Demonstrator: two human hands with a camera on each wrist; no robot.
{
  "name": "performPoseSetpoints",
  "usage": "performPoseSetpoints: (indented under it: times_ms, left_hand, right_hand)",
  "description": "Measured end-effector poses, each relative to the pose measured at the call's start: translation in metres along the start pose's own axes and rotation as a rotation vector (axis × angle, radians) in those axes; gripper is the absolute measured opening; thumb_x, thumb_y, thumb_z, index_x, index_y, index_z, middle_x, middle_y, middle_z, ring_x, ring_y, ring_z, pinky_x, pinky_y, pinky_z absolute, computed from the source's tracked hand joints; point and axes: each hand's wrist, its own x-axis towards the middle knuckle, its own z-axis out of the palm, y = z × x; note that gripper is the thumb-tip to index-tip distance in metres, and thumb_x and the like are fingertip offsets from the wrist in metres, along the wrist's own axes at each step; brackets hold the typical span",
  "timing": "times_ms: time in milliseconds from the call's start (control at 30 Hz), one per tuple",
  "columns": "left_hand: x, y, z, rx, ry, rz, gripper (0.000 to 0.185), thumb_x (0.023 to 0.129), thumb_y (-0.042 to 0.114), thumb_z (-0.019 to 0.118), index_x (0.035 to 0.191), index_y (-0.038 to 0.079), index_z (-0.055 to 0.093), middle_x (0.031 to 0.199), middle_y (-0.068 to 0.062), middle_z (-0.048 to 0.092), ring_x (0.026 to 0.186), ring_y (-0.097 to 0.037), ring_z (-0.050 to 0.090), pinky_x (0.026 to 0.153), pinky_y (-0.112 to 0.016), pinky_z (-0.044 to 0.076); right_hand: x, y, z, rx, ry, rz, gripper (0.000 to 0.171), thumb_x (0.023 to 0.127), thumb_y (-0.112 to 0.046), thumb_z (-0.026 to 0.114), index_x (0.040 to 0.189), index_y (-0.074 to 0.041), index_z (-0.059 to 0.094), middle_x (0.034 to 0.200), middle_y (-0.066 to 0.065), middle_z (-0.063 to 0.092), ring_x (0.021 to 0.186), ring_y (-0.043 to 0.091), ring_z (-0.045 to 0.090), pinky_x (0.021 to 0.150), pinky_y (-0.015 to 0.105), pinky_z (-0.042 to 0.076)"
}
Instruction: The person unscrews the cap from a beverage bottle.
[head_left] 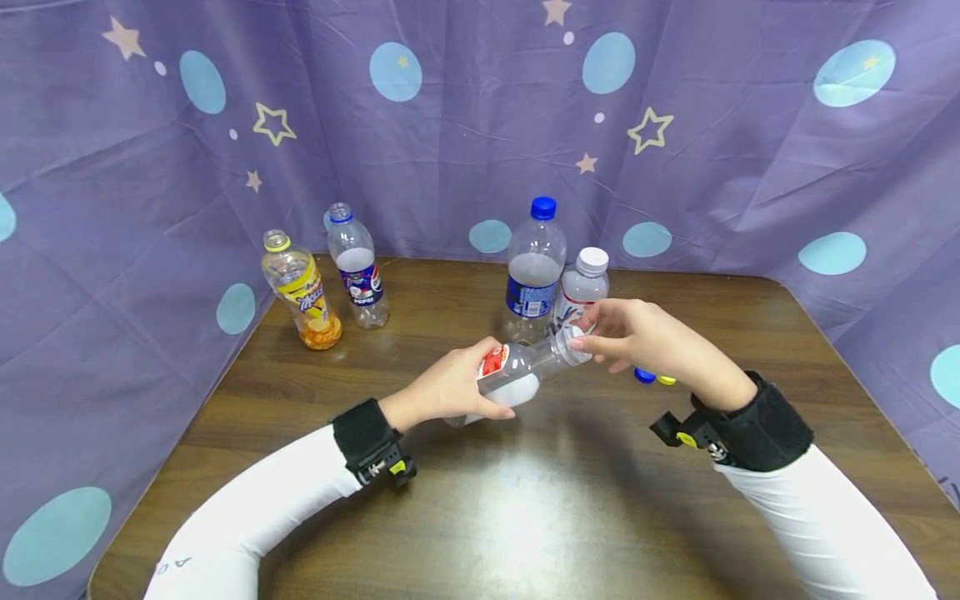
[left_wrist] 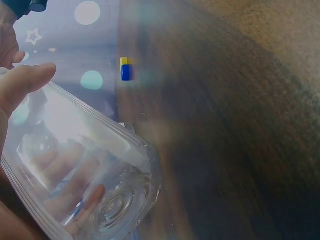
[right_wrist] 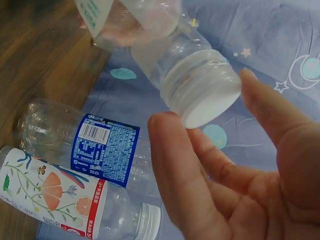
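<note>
My left hand (head_left: 457,387) grips a clear plastic bottle (head_left: 517,375) with a red-and-white label, tilted above the wooden table (head_left: 525,517), its neck pointing right. The right hand (head_left: 592,333) is at the neck, with thumb (right_wrist: 175,165) and forefinger (right_wrist: 270,115) on either side of the white cap (right_wrist: 205,95) and pinching it. In the left wrist view the bottle's base (left_wrist: 115,210) fills the lower left, with my thumb (left_wrist: 25,82) pressed on its side.
A blue cap (head_left: 643,375) and a yellow cap (head_left: 665,381) lie on the table by my right wrist. Behind stand a blue-capped bottle (head_left: 534,271), a white-capped bottle (head_left: 581,287), an open Pepsi bottle (head_left: 358,271) and a yellow-labelled bottle (head_left: 303,292). Purple cloth (head_left: 450,125) walls the table.
</note>
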Motion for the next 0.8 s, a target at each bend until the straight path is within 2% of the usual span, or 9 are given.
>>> performPoseSetpoints:
  times_ms: [167, 300, 533, 667, 800]
  left_hand:
    - [-0.0004, -0.0015, 0.0002, 0.000, -0.001, 0.000, 0.074, 0.062, 0.045, 0.087, 0.120, 0.019, 0.050, 0.102, 0.004, 0.065, 0.088, -0.009, 0.061, 0.076, -0.025, 0.051]
    - [-0.0006, -0.0018, 0.0002, -0.004, 0.002, -0.005, 0.074, 0.062, 0.045, 0.087, 0.120, 0.019, 0.050, 0.102, 0.005, 0.065, 0.088, -0.009, 0.061, 0.076, -0.025, 0.050]
    - [0.0003, -0.0004, 0.0007, -0.008, 0.004, 0.007, 0.074, 0.062, 0.045, 0.087, 0.120, 0.019, 0.050, 0.103, 0.005, 0.065, 0.088, -0.009, 0.061, 0.076, -0.025, 0.051]
    - [0.0004, 0.0012, 0.0006, -0.007, 0.002, 0.000, 0.074, 0.061, 0.046, 0.088, 0.120, 0.019, 0.050, 0.103, 0.006, 0.065, 0.088, -0.008, 0.061, 0.076, -0.024, 0.051]
    - [-0.0001, 0.0021, 0.0002, -0.002, 0.000, -0.003, 0.074, 0.061, 0.046, 0.088, 0.119, 0.019, 0.050, 0.103, 0.006, 0.065, 0.088, -0.008, 0.061, 0.075, -0.024, 0.051]
  right_hand:
    - [-0.0025, -0.0005, -0.0015, 0.011, 0.011, -0.089, 0.036, 0.082, -0.015, 0.077, 0.113, -0.004, 0.063, 0.101, 0.012, 0.069, 0.084, 0.020, 0.069, 0.067, 0.028, 0.057]
    - [-0.0034, -0.0007, -0.0020, -0.040, 0.044, -0.144, 0.036, 0.079, -0.013, 0.080, 0.112, -0.008, 0.065, 0.103, 0.008, 0.071, 0.090, 0.019, 0.069, 0.072, 0.026, 0.053]
    - [-0.0005, -0.0005, 0.0019, -0.034, 0.108, -0.130, 0.022, 0.085, -0.023, 0.075, 0.103, -0.012, 0.068, 0.084, 0.006, 0.071, 0.069, 0.016, 0.066, 0.062, 0.027, 0.054]
    - [-0.0007, -0.0014, 0.0014, -0.034, 0.125, -0.128, 0.025, 0.085, -0.023, 0.075, 0.104, -0.010, 0.067, 0.092, 0.009, 0.071, 0.073, 0.014, 0.066, 0.063, 0.028, 0.055]
    - [-0.0021, -0.0028, -0.0009, -0.015, 0.076, -0.041, 0.034, 0.086, -0.030, 0.073, 0.109, -0.007, 0.062, 0.096, 0.009, 0.071, 0.076, 0.015, 0.066, 0.064, 0.031, 0.058]
